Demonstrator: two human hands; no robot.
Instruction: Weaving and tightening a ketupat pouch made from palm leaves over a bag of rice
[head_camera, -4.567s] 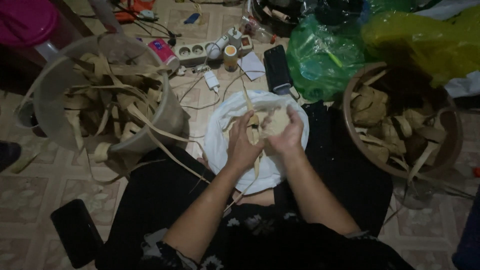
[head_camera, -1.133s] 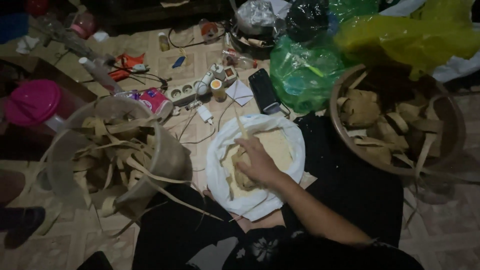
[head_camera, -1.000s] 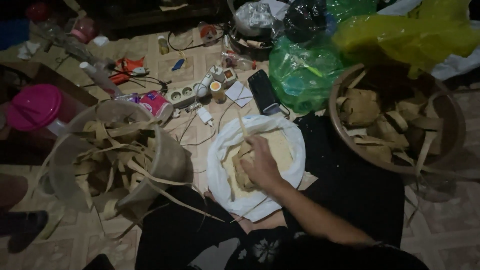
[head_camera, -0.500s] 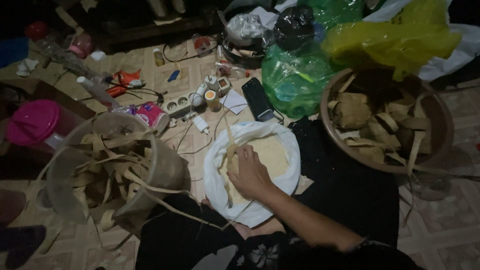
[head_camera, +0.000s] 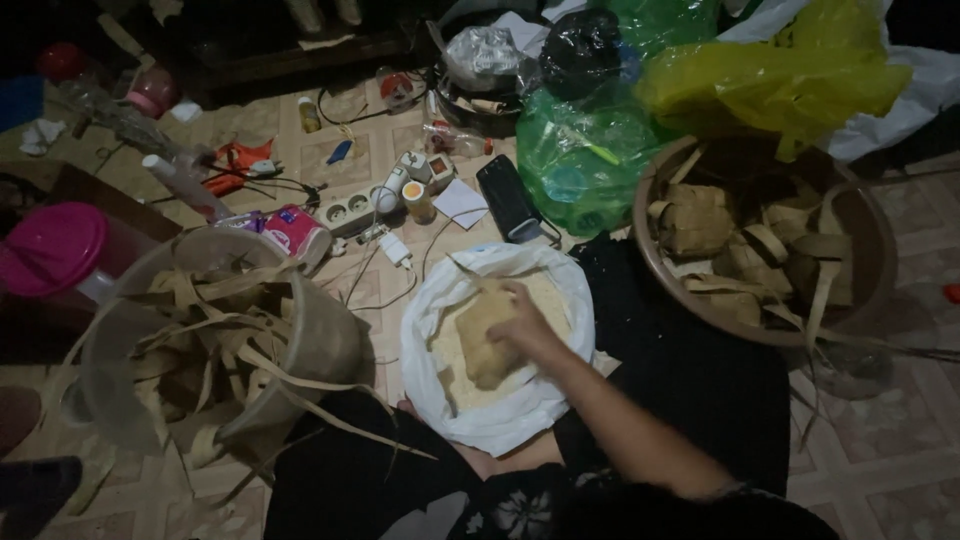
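Right hand (head_camera: 522, 322) grips a woven leaf pouch (head_camera: 487, 345), pressing it into rice in the white bag (head_camera: 500, 425) on the lap, so spills stay inside. Left hand not in view. Strip bucket (head_camera: 300, 330) sits left, bowl (head_camera: 870, 250) of finished pouches right; cables crowd ahead.

woven leaf pouch (head_camera: 483, 345) | tan, probably unfilled | lying in white bag (head_camera: 500, 425)

Upper right: yellow plastic bag (head_camera: 775, 85) above green bag (head_camera: 585, 150). Centre: white sack (head_camera: 500, 425), tan woven pouch (head_camera: 480, 340). Left: pink lid (head_camera: 50, 250). Right: brown basin (head_camera: 870, 240).
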